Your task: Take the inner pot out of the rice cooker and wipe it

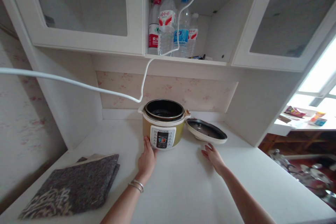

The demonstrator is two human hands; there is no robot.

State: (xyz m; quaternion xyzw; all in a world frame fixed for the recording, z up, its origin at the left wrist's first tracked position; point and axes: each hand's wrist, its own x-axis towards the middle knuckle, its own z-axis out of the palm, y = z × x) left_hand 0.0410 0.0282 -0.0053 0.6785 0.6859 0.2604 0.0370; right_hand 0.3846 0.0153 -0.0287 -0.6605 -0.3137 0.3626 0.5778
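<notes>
Cable hangs before the bottles in the cupboard above, folded cloth lies to the left, and mid-counter stands the uncovered cooker, the left hand touching its lower side, grip apart, the right hand likewise parted near the lid.

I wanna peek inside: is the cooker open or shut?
The cooker is open: its lid lies beside it, and the black inner pot shows.

Cooker on counter, pot in cooker, lid right of cooker, cloth left of cooker, left hand at cooker's front, right hand before lid, bottles on shelf above, cord before bottles
</notes>
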